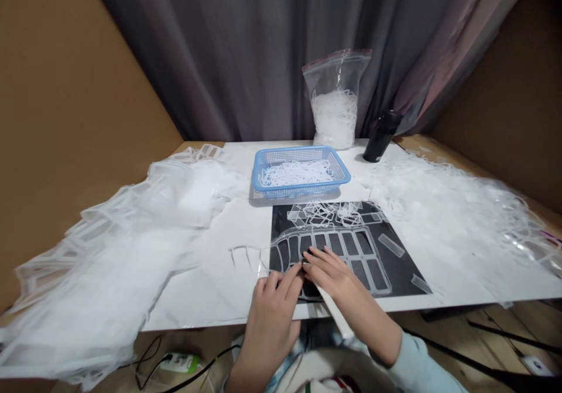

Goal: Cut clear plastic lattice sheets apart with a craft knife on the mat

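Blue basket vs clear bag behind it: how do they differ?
The blue mesh-walled plastic basket is rigid and open-topped; the clear zip-top bag is soft and flexible. The basket sits low and wide; the bag stands upright behind it. The basket's contents form a shallow layer; the bag's form a taller heap. Both hold white plastic pieces.

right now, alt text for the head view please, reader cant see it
A person's left hand and right hand meet on a clear plastic lattice on a black mat. Beyond stand a blue plastic basket of white scraps, a zip bag of more scraps and a black bottle, with clear plastic heaps on both sides.
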Available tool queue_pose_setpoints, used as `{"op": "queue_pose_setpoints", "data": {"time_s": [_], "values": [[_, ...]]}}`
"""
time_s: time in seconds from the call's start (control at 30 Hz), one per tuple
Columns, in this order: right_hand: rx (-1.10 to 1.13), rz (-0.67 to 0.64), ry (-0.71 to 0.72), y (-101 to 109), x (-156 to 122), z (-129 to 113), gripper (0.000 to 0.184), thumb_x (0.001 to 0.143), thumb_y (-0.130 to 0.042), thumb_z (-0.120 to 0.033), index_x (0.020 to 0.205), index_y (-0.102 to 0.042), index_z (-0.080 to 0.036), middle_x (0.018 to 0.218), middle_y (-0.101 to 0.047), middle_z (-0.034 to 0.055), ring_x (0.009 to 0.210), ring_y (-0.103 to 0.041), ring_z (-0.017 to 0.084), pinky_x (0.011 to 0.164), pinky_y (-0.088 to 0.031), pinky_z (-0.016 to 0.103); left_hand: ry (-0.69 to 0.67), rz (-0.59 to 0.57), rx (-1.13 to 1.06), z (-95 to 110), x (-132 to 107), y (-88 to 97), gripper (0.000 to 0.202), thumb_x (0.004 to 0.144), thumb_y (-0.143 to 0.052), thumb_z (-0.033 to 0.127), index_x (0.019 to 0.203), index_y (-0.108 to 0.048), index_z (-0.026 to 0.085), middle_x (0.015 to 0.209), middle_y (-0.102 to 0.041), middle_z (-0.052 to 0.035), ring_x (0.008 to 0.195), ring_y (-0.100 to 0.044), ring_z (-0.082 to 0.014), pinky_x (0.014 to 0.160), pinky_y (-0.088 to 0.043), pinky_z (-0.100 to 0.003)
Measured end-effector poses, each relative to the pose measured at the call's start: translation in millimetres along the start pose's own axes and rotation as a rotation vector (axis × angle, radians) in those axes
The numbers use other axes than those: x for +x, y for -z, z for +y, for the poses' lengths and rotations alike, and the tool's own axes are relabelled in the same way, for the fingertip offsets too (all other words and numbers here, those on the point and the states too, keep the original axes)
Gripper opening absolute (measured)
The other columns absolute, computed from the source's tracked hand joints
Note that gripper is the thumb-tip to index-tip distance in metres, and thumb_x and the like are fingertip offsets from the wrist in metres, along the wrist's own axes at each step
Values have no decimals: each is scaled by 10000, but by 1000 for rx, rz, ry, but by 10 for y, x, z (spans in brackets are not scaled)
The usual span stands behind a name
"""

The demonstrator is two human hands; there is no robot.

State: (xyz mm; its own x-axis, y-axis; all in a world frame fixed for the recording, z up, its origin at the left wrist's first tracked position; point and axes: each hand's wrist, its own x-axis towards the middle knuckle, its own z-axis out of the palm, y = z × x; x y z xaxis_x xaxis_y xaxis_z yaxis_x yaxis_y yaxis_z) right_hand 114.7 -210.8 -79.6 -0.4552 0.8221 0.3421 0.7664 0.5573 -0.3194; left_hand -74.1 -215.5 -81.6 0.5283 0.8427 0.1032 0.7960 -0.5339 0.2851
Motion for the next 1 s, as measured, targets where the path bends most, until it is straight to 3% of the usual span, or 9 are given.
{"op": "queue_pose_setpoints", "data": {"time_s": [0.27,0.37,0.5,0.63,0.8,1.0], "values": [[32,-4,1,5,29,107,311,969,-490,-56,1238,-609,-159,1373,-627,138,1384,-496,259,1190,-376,521,11,-17,-25,17,15,13,643,661,-484,-8,1260,-578,208,1493,-513,-29,1103,-508,-264,903,-416,-431],[64,59,-40,23,39,180,349,984,-443,-66,1282,-593,-169,1374,-625,139,1373,-508,261,1180,-386,532,-5,4,-19,17,9,18,649,673,-480,-18,1276,-568,207,1479,-527,-39,1098,-520,-265,891,-428,-429],[118,240,-124,153,31,374,363,1022,-415,-158,1348,-567,-202,1378,-620,129,1348,-531,281,1152,-414,546,-34,37,-6,8,3,11,663,635,-483,-23,1253,-569,200,1475,-532,-38,1054,-541,-265,845,-442,-420],[74,523,-292,311,-10,520,307,1052,-420,-262,1299,-593,-206,1289,-667,121,1234,-617,277,1058,-503,461,-34,53,-4,0,1,-3,615,672,-490,-16,1242,-564,202,1476,-529,-32,1058,-542,-264,855,-436,-420],[72,766,-488,361,-37,522,283,1062,-418,-343,1194,-620,-194,1128,-695,108,1046,-676,260,882,-542,379,-34,79,-10,-13,-9,-44,620,686,-506,-19,1262,-548,203,1482,-520,-35,1068,-535,-265,892,-420,-435],[171,971,-590,365,-38,528,288,1049,-451,-406,1107,-635,-193,1083,-667,98,1044,-654,252,914,-511,388,-35,104,-23,-22,-17,-54,610,683,-509,-24,1249,-561,196,1472,-532,-42,1071,-537,-267,892,-421,-437]]}}
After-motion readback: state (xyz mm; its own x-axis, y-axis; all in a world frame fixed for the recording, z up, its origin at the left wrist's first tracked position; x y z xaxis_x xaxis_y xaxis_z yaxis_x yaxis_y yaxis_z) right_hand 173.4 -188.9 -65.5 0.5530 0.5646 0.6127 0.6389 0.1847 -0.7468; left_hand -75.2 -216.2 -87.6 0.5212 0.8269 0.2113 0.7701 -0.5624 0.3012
